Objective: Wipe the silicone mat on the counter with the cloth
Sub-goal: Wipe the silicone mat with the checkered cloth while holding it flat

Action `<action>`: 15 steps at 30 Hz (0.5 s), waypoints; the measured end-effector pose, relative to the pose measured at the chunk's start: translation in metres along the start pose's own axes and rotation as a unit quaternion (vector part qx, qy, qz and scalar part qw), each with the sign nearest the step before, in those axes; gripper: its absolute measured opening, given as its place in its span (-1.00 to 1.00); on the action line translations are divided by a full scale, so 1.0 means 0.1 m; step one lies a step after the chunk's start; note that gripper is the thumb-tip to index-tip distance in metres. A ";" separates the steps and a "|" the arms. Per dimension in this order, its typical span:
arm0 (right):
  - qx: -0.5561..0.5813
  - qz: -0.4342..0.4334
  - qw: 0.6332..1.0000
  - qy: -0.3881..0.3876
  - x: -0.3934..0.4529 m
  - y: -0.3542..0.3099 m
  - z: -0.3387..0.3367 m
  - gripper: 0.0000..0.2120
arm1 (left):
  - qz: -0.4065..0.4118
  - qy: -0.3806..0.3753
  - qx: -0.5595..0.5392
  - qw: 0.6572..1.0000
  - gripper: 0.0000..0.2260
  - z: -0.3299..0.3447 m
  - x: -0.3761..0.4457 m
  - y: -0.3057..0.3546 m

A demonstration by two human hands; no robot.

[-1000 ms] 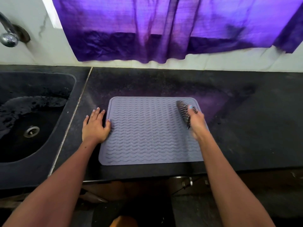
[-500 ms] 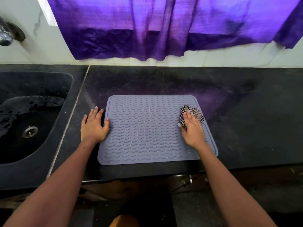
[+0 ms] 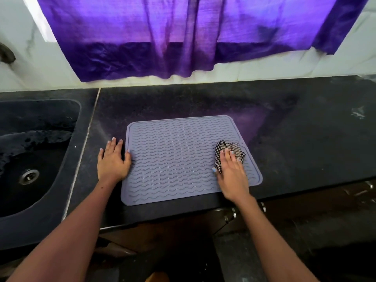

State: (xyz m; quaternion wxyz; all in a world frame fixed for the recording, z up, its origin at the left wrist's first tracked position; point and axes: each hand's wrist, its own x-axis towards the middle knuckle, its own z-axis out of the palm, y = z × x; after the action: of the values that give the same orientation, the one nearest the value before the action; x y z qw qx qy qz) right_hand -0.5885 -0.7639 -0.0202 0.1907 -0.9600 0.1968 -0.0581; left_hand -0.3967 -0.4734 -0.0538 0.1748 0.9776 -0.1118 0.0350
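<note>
A grey silicone mat [image 3: 175, 159] with wavy ridges lies flat on the black counter [image 3: 295, 143], near its front edge. A crumpled black-and-white checked cloth [image 3: 234, 149] sits on the mat's right side. My right hand [image 3: 232, 176] presses flat on the cloth, fingers over its near part. My left hand [image 3: 113, 161] rests flat on the counter at the mat's left edge, fingers spread, thumb touching the mat's rim.
A dark sink [image 3: 30, 159] with a metal drain [image 3: 29, 176] lies left of the counter. A purple curtain [image 3: 183, 37] hangs over the white tiled wall behind. Cabinet fronts with metal handles [image 3: 234, 215] sit below the counter edge.
My right hand has laid the cloth flat on the mat and slid it toward me along the right side. My left hand has stayed at the mat's left edge.
</note>
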 end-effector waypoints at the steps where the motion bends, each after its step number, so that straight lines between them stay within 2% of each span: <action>1: -0.053 -0.006 0.999 -0.001 -0.01 0.03 0.10 -0.38 | 0.001 -0.003 0.002 1.000 -0.35 0.00 0.00 0.00; 6: -0.068 0.009 0.995 -0.071 0.11 0.06 0.05 -0.33 | 0.003 -0.010 0.002 1.000 -0.36 -0.02 -0.03 0.02; 8: -0.021 0.011 0.995 -0.094 0.15 0.05 0.02 -0.35 | 0.002 -0.020 0.003 1.000 -0.35 -0.03 -0.03 0.02; 9: 0.048 0.025 0.994 -0.098 0.18 0.04 -0.02 -0.38 | 0.003 -0.028 0.004 1.000 -0.34 -0.04 -0.03 0.01; 10: 0.162 0.064 0.981 -0.082 0.20 0.02 -0.08 -0.43 | 0.006 -0.040 0.006 0.999 -0.35 -0.05 -0.02 0.00; 12: 0.394 0.165 0.904 0.023 0.25 0.01 -0.26 -0.55 | 0.019 -0.063 0.012 0.998 -0.42 -0.06 -0.02 -0.04; 13: 0.434 0.193 0.876 0.084 0.26 0.03 -0.35 -0.57 | 0.026 -0.075 0.016 0.997 -0.44 -0.08 -0.04 -0.06; 14: 0.412 0.198 0.881 0.120 0.23 0.03 -0.43 -0.57 | 0.033 -0.082 0.021 0.996 -0.42 -0.08 -0.07 -0.08; 15: 0.356 0.187 0.906 0.130 0.19 0.04 -0.46 -0.54 | 0.040 -0.084 0.025 0.995 -0.38 -0.08 -0.11 -0.09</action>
State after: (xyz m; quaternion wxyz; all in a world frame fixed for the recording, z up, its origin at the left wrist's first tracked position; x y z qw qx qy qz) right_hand -0.5809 -0.7908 0.0211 0.4997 -0.7579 0.3616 -0.2123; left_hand -0.4057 -0.4603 -0.0503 0.1392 0.9758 -0.1645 -0.0376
